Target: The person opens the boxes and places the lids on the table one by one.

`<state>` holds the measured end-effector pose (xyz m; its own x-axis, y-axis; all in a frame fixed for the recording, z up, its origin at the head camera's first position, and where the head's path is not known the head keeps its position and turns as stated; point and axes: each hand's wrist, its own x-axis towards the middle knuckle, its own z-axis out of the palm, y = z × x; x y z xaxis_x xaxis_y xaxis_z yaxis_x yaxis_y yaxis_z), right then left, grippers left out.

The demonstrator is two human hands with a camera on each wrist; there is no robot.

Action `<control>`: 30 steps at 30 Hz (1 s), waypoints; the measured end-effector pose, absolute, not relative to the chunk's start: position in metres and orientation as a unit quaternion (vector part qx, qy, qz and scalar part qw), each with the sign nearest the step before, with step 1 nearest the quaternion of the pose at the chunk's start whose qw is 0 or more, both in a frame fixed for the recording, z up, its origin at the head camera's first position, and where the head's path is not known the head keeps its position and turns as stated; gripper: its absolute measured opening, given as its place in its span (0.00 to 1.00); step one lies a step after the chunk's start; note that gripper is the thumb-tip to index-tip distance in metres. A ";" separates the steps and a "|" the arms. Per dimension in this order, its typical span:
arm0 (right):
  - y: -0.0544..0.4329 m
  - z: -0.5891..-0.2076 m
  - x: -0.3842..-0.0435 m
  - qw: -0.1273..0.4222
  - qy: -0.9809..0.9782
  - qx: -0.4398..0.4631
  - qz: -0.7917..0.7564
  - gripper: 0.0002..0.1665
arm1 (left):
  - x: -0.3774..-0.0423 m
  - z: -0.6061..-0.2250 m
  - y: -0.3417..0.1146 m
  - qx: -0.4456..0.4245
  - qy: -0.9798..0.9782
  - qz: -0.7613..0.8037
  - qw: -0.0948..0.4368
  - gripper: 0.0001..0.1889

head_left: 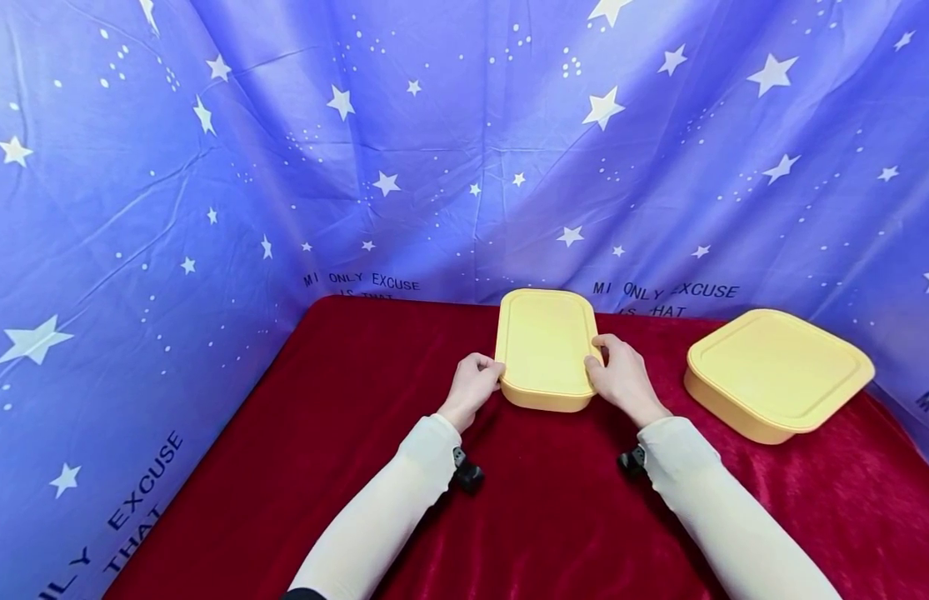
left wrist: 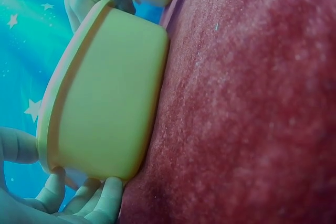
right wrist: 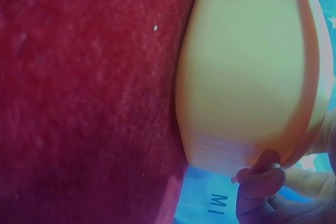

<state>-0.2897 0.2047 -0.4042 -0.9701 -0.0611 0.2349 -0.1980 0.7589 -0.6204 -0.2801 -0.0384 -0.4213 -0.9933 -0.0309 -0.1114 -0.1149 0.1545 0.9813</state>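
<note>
One yellow left box [head_left: 548,346] and one yellow right box [head_left: 779,367], both lidded, stand on one red cloth [head_left: 299,467]. Left hand [head_left: 473,386] and right hand [head_left: 623,377], fingers bent, grip the left box.

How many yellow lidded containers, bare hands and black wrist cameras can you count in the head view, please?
Yellow lidded containers: 2
Bare hands: 2
Black wrist cameras: 2
Total: 6
</note>
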 end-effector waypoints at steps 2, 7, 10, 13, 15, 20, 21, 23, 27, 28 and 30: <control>0.204 -0.404 -0.290 0.100 -0.932 0.070 0.342 0.25 | -0.280 -0.422 -0.039 -0.048 0.758 0.650 0.031 0.06; 0.202 -0.404 -0.290 0.100 -0.931 0.069 0.344 0.25 | -0.280 -0.422 -0.041 -0.049 0.754 0.654 0.028 0.07; 0.201 -0.404 -0.290 0.102 -0.931 0.069 0.343 0.25 | -0.280 -0.421 -0.042 -0.051 0.753 0.656 0.025 0.07; 0.199 -0.404 -0.291 0.104 -0.931 0.069 0.343 0.25 | -0.280 -0.422 -0.043 -0.052 0.753 0.655 0.023 0.07; 0.198 -0.405 -0.291 0.104 -0.931 0.068 0.344 0.25 | -0.280 -0.422 -0.044 -0.052 0.752 0.657 0.022 0.07; 0.195 -0.404 -0.291 0.100 -0.930 0.070 0.347 0.25 | -0.280 -0.422 -0.046 -0.054 0.749 0.660 0.019 0.07; 0.195 -0.404 -0.291 0.100 -0.930 0.069 0.347 0.25 | -0.280 -0.421 -0.046 -0.054 0.750 0.659 0.019 0.07; 0.194 -0.405 -0.291 0.100 -0.930 0.068 0.347 0.25 | -0.279 -0.421 -0.047 -0.053 0.750 0.660 0.020 0.07; 0.193 -0.406 -0.292 0.102 -0.930 0.066 0.347 0.25 | -0.279 -0.420 -0.049 -0.052 0.751 0.658 0.023 0.08; 0.193 -0.406 -0.292 0.102 -0.930 0.066 0.348 0.25 | -0.279 -0.420 -0.049 -0.051 0.750 0.659 0.022 0.08; 0.193 -0.405 -0.292 0.102 -0.929 0.066 0.349 0.25 | -0.280 -0.420 -0.050 -0.049 0.750 0.660 0.019 0.07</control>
